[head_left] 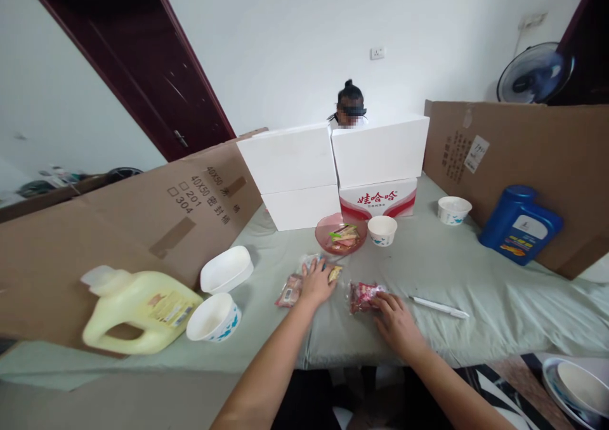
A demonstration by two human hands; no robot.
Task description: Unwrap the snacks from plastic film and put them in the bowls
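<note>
My left hand (316, 282) lies flat on a small heap of wrapped snacks (310, 264) on the pale green tablecloth (447, 271); one pinkish packet (288, 291) sits just left of it. My right hand (394, 319) rests with its fingertips on a red snack packet (363, 295). Beyond both hands stands a pink bowl (326, 232) that holds more wrapped snacks (343, 236).
A white pen (438, 307) lies right of my right hand. White cups (382, 230) (453, 210) (214, 318), a white dish (226, 269), a yellow jug (137, 309) and a blue jug (519, 224) stand around. Cardboard walls (533, 157) and white boxes (333, 163) fence the table; a person (351, 106) sits behind them.
</note>
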